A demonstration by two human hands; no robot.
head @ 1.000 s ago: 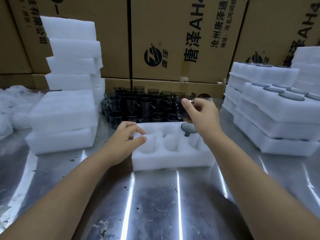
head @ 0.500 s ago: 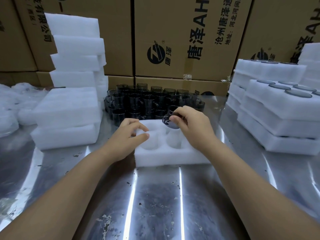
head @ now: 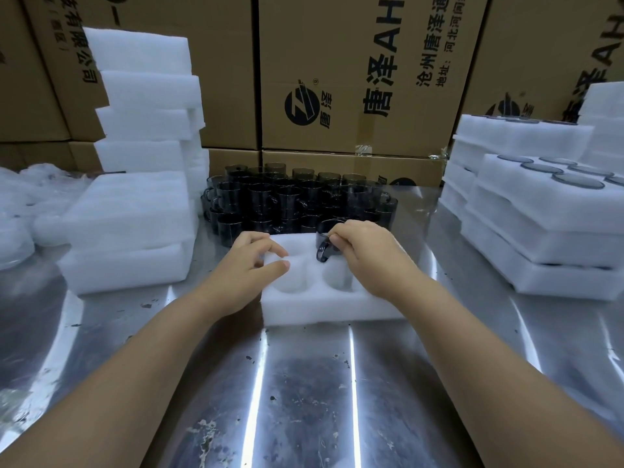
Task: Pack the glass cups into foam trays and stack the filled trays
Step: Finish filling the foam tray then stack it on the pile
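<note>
A white foam tray [head: 324, 305] with round pockets lies on the metal table in front of me. My right hand [head: 368, 255] is shut on a dark glass cup [head: 325, 243], held over the tray's back middle pocket with its handle pointing down toward me. My left hand [head: 251, 265] rests on the tray's left end, fingers apart over a pocket, holding nothing. The two front pockets I can see are empty. Behind the tray stands a dense cluster of dark glass cups [head: 297, 201].
Filled foam trays [head: 547, 217] are stacked at the right. Empty foam trays [head: 135, 214] are piled at the left, with a taller foam stack [head: 148, 99] behind them. Cardboard boxes [head: 354, 72] wall off the back. Crumpled plastic [head: 20, 211] lies far left.
My right hand has brought the cup from the tray's right end leftward and down to the back middle pocket. The left hand has stayed on the tray's left end.
</note>
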